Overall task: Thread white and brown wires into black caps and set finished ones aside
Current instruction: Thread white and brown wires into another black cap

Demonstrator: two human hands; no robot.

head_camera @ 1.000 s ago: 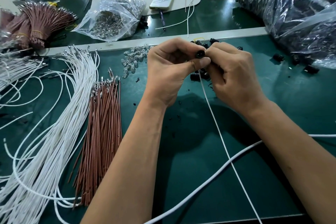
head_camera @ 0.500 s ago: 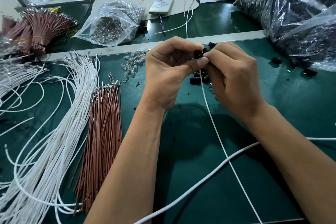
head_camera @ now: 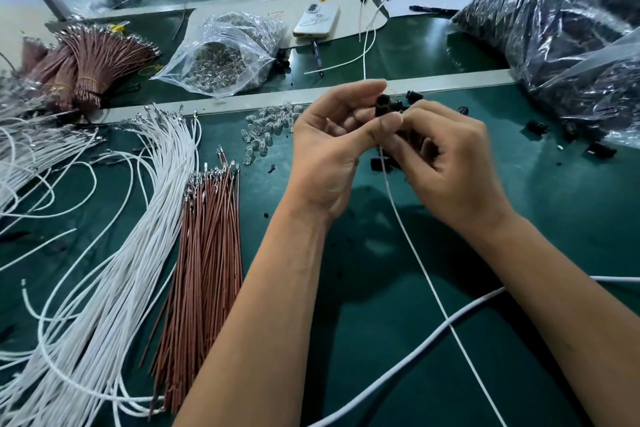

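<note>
From the head camera, both hands meet above the middle of the green table [head_camera: 398, 340]. The left hand [head_camera: 332, 152] pinches a black cap [head_camera: 383, 105] between thumb and forefinger, its open end turned up toward the camera. The right hand [head_camera: 453, 166] sits just to the right of it, fingers curled in under the cap and pinching a thin white wire [head_camera: 426, 284], which runs from beneath the cap down toward the near edge of the table; whether its tip is inside the cap cannot be told. A thicker white cable [head_camera: 408, 364] crosses that wire near the right forearm. To the left lies a long sheaf of white wires [head_camera: 114, 288], and just right of it a bundle of brown wires [head_camera: 207, 267], both fanned toward the near left. Loose black caps [head_camera: 381, 163] lie on the table under the hands, with more scattered at the right by a large clear bag of dark parts [head_camera: 568, 28]. Small clear bulbs [head_camera: 266, 128] are heaped just left of the left hand, and a clear bag of them [head_camera: 225, 55] sits farther back. A tied bunch of brown wires [head_camera: 86, 62] rests far left, and a phone [head_camera: 317, 19] lies beyond the bags.
</note>
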